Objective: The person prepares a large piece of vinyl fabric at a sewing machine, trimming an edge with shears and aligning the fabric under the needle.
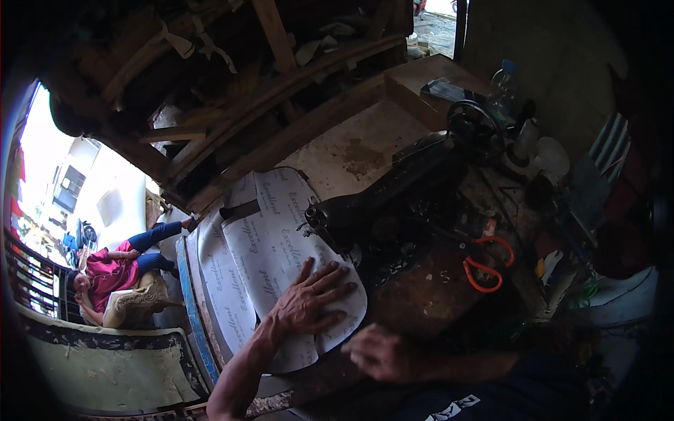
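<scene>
My left hand (313,297) lies with fingers spread on a rounded sheet of white, print-backed material (270,224) on the worn table. The material reaches under the head of a black sewing machine (386,200), whose foot end is just beyond my fingertips. My right hand (379,354) is held near the table's front edge, right of the material, fingers curled; whatever is in them, if anything, I cannot make out. Scissors with orange handles (483,272) lie right of the machine.
A clear bottle (500,95) and wooden box (404,91) stand behind the machine's wheel. Wooden frames (281,49) rise behind the table. At left, a person in a pink top (119,277) sits beyond a pale panel (105,365).
</scene>
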Tool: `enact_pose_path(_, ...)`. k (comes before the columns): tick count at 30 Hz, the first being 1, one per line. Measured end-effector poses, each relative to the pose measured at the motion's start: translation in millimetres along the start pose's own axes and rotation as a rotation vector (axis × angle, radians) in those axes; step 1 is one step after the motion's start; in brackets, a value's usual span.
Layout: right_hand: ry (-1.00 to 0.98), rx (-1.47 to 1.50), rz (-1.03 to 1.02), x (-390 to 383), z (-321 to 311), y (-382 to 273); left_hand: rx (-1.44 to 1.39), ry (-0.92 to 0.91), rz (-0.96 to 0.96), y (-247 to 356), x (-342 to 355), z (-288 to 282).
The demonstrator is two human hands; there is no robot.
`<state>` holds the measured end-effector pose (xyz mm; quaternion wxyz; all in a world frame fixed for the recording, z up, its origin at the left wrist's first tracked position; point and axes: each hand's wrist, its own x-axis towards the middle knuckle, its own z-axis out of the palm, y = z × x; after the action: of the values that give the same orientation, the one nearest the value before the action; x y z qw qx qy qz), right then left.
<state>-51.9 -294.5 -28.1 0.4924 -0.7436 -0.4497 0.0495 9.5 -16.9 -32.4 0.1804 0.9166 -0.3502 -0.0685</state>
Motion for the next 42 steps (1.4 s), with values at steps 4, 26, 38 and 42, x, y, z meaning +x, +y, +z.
enact_pose_path(4,0.243,-0.205,0.109,65.5,-52.6,49.6,0.007,0.005,-0.021,-1.3,4.9,0.9)
enact_pose_path(26,0.106,-0.425,-0.023,79.6,-52.6,105.7,0.110,0.219,-0.320,45.2,15.1,26.1)
enact_pose_path(38,0.064,-0.414,-0.046,66.9,-55.2,85.5,0.092,0.209,-0.354,45.1,13.9,26.0)
enact_pose_path(42,-0.042,-0.455,-0.055,50.8,-65.6,66.8,0.110,0.163,-0.365,45.8,17.2,23.9)
